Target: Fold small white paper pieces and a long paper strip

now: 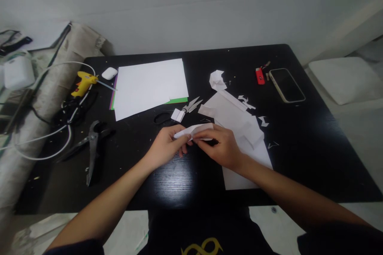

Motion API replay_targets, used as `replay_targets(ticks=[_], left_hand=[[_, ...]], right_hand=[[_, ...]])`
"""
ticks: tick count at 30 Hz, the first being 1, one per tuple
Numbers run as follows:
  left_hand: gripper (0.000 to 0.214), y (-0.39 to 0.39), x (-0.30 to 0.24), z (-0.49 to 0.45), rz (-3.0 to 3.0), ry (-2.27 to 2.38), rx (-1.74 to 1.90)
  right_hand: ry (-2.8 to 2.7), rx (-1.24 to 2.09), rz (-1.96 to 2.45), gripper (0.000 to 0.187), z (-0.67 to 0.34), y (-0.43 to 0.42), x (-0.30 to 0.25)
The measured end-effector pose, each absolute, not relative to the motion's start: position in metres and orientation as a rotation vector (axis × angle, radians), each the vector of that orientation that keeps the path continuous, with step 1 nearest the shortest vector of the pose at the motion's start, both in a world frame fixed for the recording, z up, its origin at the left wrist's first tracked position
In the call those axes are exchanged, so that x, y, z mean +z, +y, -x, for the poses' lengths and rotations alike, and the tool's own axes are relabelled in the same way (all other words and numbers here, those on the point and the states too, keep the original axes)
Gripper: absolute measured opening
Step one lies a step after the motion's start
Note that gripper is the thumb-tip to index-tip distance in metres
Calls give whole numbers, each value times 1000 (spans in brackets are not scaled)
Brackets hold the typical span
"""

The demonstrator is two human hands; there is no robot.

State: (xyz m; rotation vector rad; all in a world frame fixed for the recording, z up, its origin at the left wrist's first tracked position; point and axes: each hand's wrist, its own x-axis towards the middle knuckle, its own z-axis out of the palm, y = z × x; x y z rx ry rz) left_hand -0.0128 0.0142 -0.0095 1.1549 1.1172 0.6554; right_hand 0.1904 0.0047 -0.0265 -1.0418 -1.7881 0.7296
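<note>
A small folded piece of white paper is held just above the front middle of the black table. My left hand pinches its left end between thumb and fingers. The thumb and fingertips of my right hand are closed on its right part, close to the left thumb. Just beyond my hands lie scissors, blades apart, with a small white paper piece over their handles. White sheets and cut pieces spread under and beyond my right forearm.
A stack of white and coloured paper lies at the back left. Nearby are a yellow glue gun with its looping cable, a white case and pliers. Crumpled paper, a red lighter and a phone lie toward the back right.
</note>
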Motion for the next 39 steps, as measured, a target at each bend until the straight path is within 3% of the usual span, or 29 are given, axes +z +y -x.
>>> replay_targets(ticks=[39], left_hand=[[26, 14, -3, 11, -1192, 1125, 676]], right_hand=[[-1789, 713, 1021, 12, -191, 4, -30]])
